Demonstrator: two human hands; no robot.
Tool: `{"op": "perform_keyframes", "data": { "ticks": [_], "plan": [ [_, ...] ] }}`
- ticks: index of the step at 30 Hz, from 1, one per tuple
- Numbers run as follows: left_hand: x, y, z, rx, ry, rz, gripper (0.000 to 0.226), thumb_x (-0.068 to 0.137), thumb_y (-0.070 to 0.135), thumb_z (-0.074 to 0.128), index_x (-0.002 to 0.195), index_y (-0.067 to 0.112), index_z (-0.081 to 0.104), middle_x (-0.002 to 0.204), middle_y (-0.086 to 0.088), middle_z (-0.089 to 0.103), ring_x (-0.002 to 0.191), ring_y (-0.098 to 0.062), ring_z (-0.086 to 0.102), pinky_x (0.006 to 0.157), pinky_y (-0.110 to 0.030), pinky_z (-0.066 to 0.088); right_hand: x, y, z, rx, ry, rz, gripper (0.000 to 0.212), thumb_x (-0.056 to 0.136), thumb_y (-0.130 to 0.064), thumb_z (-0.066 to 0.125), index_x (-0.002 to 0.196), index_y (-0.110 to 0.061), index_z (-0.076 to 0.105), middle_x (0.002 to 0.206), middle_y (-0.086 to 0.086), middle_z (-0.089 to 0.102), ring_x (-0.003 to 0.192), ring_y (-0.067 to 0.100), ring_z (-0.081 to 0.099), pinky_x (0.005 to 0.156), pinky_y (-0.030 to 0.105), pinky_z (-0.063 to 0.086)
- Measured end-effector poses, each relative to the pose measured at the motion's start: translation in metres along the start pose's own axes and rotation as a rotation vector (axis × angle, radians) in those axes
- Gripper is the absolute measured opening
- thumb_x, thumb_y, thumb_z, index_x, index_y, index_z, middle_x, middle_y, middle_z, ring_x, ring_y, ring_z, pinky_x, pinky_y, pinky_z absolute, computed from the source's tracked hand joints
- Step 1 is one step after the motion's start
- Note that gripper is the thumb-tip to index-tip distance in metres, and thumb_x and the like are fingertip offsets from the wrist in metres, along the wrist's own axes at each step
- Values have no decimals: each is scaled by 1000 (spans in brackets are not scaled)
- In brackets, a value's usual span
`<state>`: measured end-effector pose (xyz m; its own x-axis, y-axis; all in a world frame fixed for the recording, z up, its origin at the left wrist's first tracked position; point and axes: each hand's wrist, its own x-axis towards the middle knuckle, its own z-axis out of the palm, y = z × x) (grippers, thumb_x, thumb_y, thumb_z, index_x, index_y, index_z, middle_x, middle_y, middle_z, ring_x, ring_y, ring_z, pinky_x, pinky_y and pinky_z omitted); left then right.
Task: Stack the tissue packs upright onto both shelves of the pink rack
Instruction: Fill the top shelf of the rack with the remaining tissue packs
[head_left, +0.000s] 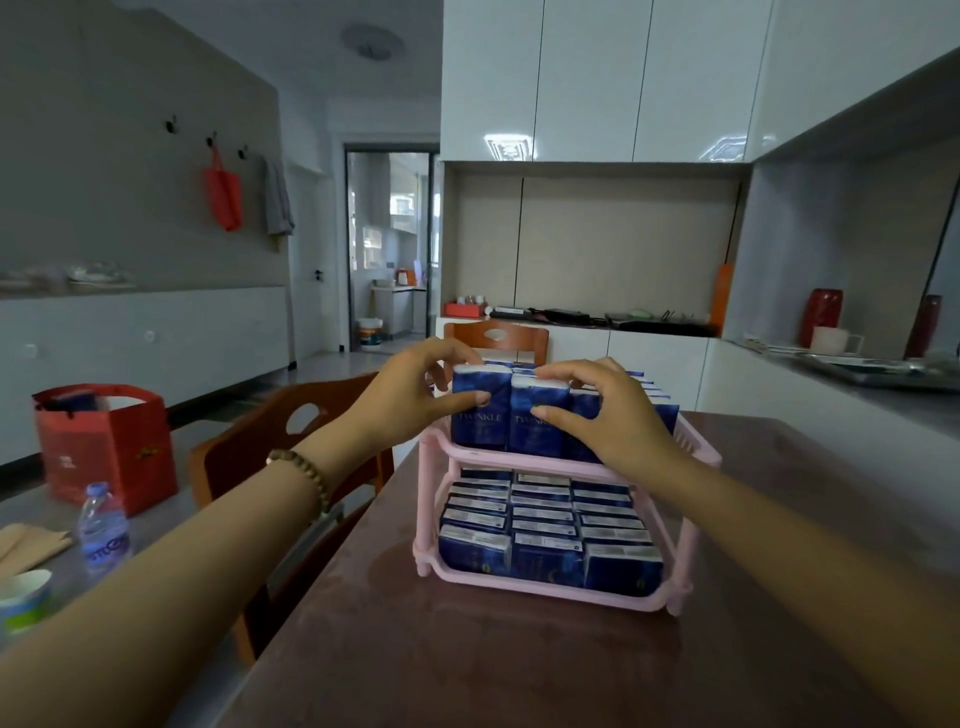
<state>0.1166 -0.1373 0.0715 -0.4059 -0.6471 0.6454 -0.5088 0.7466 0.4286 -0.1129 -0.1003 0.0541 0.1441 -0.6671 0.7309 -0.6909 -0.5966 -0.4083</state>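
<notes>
A pink two-shelf rack (558, 587) stands on the brown table. Several dark blue tissue packs stand upright in rows on its lower shelf (545, 558). More blue packs stand upright on the upper shelf. My left hand (415, 400) pinches the front left pack (480, 426) of the upper shelf, thumb on its face and fingers over its top. My right hand (597, 410) grips the front middle pack (535, 434) beside it, thumb on the face, fingers curled over the top. The front right pack is mostly hidden behind my right hand.
A red gift bag (104, 447), a water bottle (102, 527) and a paper cup (23, 597) stand on a grey table at the left. Two wooden chairs (291, 447) stand beside and behind the brown table (467, 660). A counter with a mug (834, 340) runs along the right.
</notes>
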Motion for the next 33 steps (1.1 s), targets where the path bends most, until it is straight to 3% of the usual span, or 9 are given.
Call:
{"op": "perform_keyframes", "data": {
  "ticks": [2, 4, 9, 14, 19, 23, 33],
  "plan": [
    [2, 0, 2, 6, 0, 2, 26, 80, 29, 70, 103, 24, 60, 99, 12, 56, 85, -8, 53, 68, -19, 46, 0, 3, -1, -58, 10, 3, 38, 75, -32, 73, 112, -32, 64, 108, -7, 57, 99, 4, 45, 91, 20, 36],
    [3, 1, 4, 13, -7, 11, 25, 80, 27, 70, 103, 23, 60, 98, 15, 53, 83, -5, 50, 68, -16, 43, -1, 5, -2, -118, 15, -18, 38, 74, -35, 73, 111, -31, 66, 108, -15, 57, 103, 4, 40, 96, 29, 32],
    [2, -2, 7, 34, -11, 19, 28, 80, 29, 70, 106, 21, 63, 102, 11, 53, 85, -2, 48, 68, -13, 39, -4, 6, 0, -167, 23, -76, 35, 75, -36, 72, 109, -27, 68, 103, -18, 52, 105, 3, 37, 96, 28, 25],
    [-2, -13, 9, 23, -12, -13, 27, 76, 32, 73, 101, 30, 62, 107, 5, 56, 94, -7, 50, 72, -14, 37, -6, 9, 6, -161, 43, -96, 33, 77, -34, 71, 110, -27, 68, 106, -15, 54, 105, 4, 39, 93, 25, 24],
    [-10, -14, 11, 48, -24, -63, 38, 77, 34, 71, 113, 27, 62, 114, 4, 49, 100, -4, 44, 75, -12, 38, -7, 8, 9, -164, 54, -92, 34, 78, -35, 70, 110, -26, 68, 107, -12, 57, 106, 7, 42, 96, 29, 28],
    [-18, -4, 13, 129, 24, -111, 52, 78, 39, 69, 126, 25, 56, 125, 0, 47, 117, -12, 41, 93, -31, 46, -9, 5, 5, -180, 24, -94, 36, 80, -35, 68, 115, -27, 65, 115, -7, 58, 111, 12, 45, 100, 33, 29],
    [-42, 63, 29, 286, 76, 0, 52, 88, 43, 55, 136, 26, 45, 147, -1, 38, 136, -18, 29, 111, -37, 26, -44, -2, -73, -184, -25, -44, 45, 89, -41, 47, 129, -24, 53, 134, -2, 53, 120, 2, 39, 109, 39, 32]
  ]
}}
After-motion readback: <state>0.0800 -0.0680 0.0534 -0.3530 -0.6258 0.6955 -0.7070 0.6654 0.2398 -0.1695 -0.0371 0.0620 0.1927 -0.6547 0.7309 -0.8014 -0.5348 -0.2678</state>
